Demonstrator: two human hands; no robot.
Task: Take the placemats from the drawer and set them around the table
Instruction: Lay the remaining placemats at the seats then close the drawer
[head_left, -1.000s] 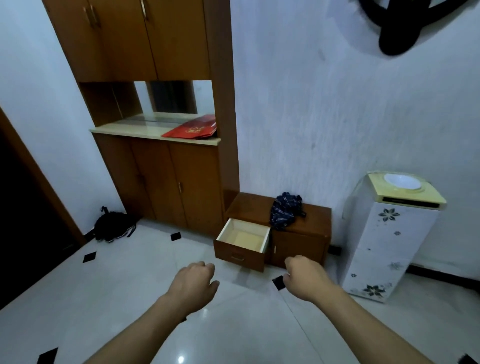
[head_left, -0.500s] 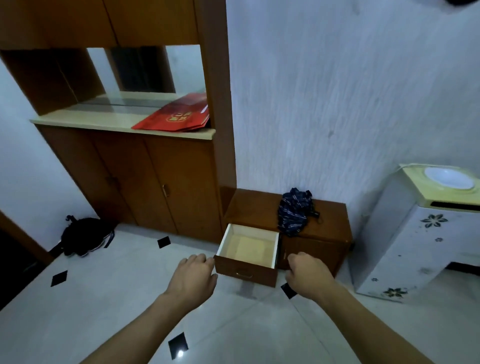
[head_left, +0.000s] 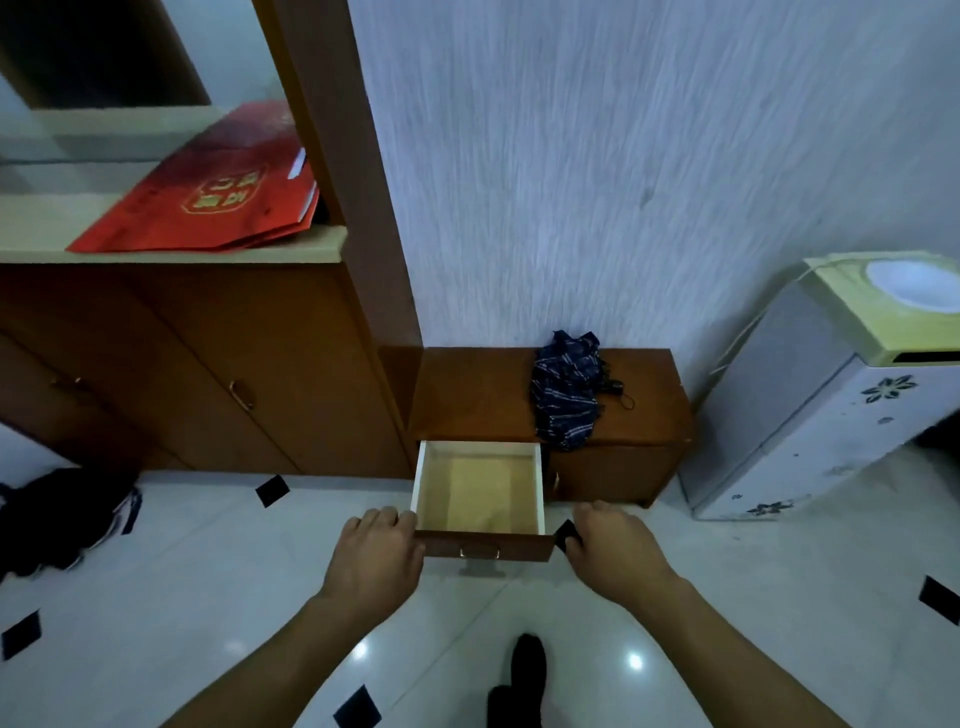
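A low brown cabinet (head_left: 483, 395) stands against the wall with its left drawer (head_left: 480, 544) pulled out over the floor. Inside the drawer lies a flat beige layer (head_left: 480, 491); I cannot tell whether it is a placemat or the drawer bottom. My left hand (head_left: 376, 558) hovers at the drawer's front left corner with loosely curled fingers, holding nothing. My right hand (head_left: 615, 551) is at the front right corner, its fingers also loosely curled and holding nothing. No table is in view.
A folded dark striped umbrella (head_left: 566, 389) lies on the cabinet top. A tall wooden cupboard (head_left: 208, 374) with a red bag (head_left: 208, 197) on its shelf stands left. A white water dispenser (head_left: 831, 405) stands right. A black bag (head_left: 62, 514) lies on the floor at left.
I have come closer to the open drawer and look down into it. Both hands have moved forward to the drawer's front corners.
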